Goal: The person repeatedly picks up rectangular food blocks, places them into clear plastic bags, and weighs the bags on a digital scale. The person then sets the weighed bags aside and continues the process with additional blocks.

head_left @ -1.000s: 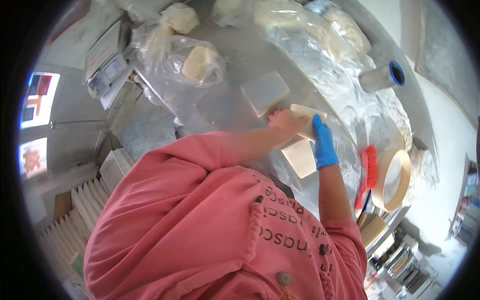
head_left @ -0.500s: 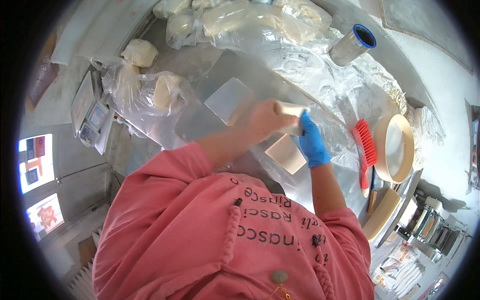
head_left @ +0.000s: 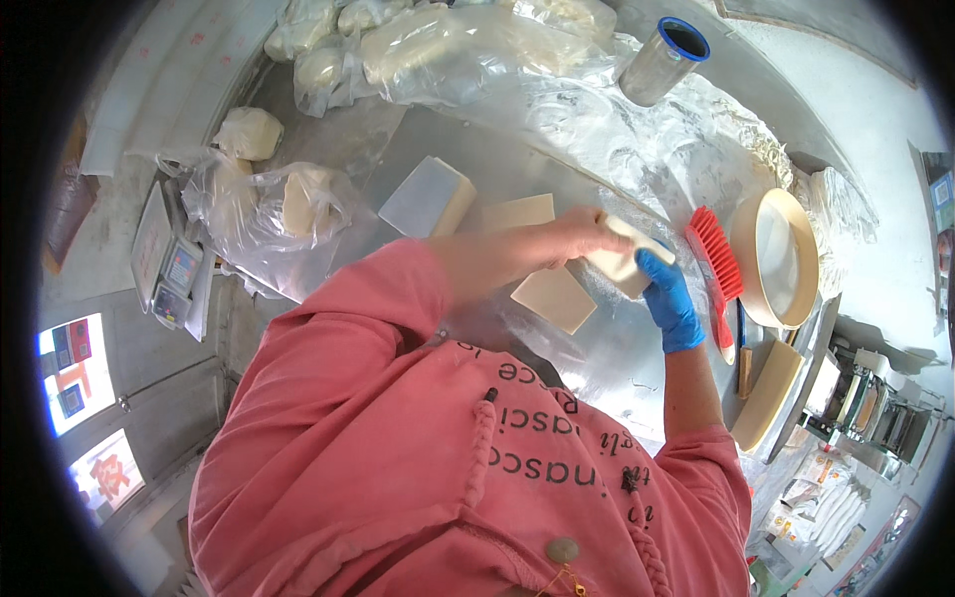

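Okay, so you've got both hands on the same thing: a thick pale block (head_left: 625, 261), tilted, around the middle of the worktop (head_left: 627, 363). Your bare left hand (head_left: 580, 236) is clamped on its left end, and your blue-gloved right hand (head_left: 671, 303) grips the right end, thumb up over the top. The hands sit close but don't touch, with the block bridging the gap. Can't tell whether its underside rests on anything.

Between the block and the worktop's near edge you've got a pale flat square (head_left: 555, 298), and a second pale piece (head_left: 522, 210) peeks out past your left forearm. Farther left sits a squarish stack (head_left: 423, 197) with a greyish top and beige side, upright and well apart from your hands.

Over by the left edge there's a clear bag (head_left: 333, 209) with a pale lump in it, plus a scale (head_left: 171, 264) just past that edge. Plastic-wrapped bundles (head_left: 468, 50) line the far edge, and a metal cylinder (head_left: 652, 72) with a blue rim stands toward the far right corner. On your right, a red brush (head_left: 718, 261) lies just beside a round wooden hoop (head_left: 811, 261), and a long pale slab (head_left: 768, 398) lies along the right edge, toward the near corner.
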Demonstrator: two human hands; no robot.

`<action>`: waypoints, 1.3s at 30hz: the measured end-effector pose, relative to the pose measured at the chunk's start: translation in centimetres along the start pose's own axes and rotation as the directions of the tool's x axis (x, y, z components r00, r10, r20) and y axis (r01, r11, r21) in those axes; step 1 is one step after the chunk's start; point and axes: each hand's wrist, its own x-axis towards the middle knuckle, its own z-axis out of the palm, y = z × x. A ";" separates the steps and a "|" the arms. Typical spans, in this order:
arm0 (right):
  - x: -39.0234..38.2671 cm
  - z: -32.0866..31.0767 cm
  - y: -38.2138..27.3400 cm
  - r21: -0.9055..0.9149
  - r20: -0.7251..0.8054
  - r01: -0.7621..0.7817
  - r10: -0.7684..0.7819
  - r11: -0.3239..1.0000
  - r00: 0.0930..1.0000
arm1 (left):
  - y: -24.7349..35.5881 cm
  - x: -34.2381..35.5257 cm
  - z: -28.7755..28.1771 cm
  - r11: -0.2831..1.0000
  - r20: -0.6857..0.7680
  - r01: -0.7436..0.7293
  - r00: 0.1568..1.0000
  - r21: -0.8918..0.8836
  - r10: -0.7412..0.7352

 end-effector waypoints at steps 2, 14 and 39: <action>-0.8 -0.1 -0.4 -0.371 -0.038 0.184 -0.213 0.910 0.976 | -0.9 1.3 -0.7 0.854 0.059 -0.230 0.972 0.467 0.229; 4.4 -0.8 -6.4 -0.796 -0.240 -0.110 -0.143 0.595 0.960 | -4.2 2.4 5.4 0.524 0.139 0.275 0.949 -0.806 -0.284; 6.4 -1.3 -2.3 -0.248 -0.124 0.342 -0.380 0.906 0.917 | 3.5 0.7 2.8 0.661 -0.234 0.136 0.867 -0.738 -0.440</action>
